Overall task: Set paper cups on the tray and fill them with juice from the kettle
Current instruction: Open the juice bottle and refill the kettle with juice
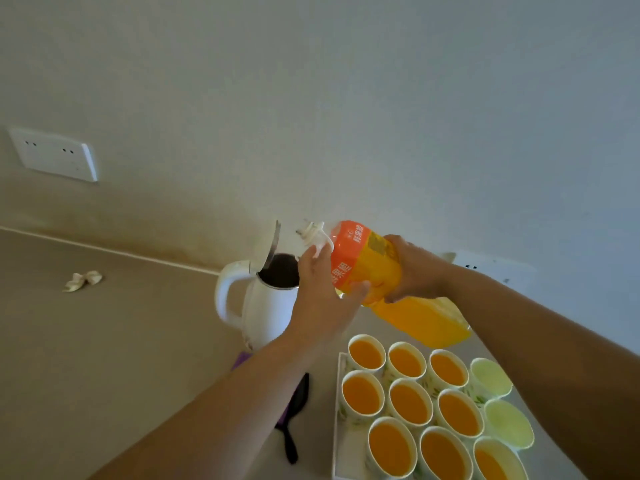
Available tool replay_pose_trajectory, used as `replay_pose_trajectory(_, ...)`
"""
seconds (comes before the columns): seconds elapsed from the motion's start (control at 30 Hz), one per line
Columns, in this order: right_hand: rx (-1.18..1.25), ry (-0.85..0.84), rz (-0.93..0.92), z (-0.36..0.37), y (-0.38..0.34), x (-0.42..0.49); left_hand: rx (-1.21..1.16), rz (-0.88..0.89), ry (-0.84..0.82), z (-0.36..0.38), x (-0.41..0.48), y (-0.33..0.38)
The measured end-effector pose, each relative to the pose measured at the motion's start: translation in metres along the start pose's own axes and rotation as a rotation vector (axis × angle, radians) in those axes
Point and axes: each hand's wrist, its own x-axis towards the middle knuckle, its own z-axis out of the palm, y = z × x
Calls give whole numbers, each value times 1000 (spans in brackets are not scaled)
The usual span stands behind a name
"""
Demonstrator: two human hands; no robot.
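Observation:
I hold a large orange juice bottle (367, 265) tilted, its white-capped neck pointing up and left above the kettle. My left hand (322, 292) grips the bottle near the neck. My right hand (415, 268) grips its middle from the right. The white kettle (266, 306) stands just below the left hand with its lid flipped up and its dark inside showing. Below, a white tray (337, 427) carries several paper cups (410, 403) filled with orange juice. Two cups at the tray's right side, one (491, 375) and another (509, 424), hold no juice.
A black comb (294, 420) lies on a purple item (240, 360) left of the tray. A crumpled paper scrap (83, 280) lies on the beige counter at far left. Wall sockets sit at the upper left (55, 154) and behind my right forearm (491, 268).

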Motion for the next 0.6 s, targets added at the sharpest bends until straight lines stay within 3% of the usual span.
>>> replay_pose_trajectory(0.1, -79, -41, 14, 4, 2, 5, 18, -125, -45, 12, 3, -5)
replay_pose_trajectory(0.6, -377, -122, 29, -1, 6, 12, -140, -278, -72, 30, 1, -14)
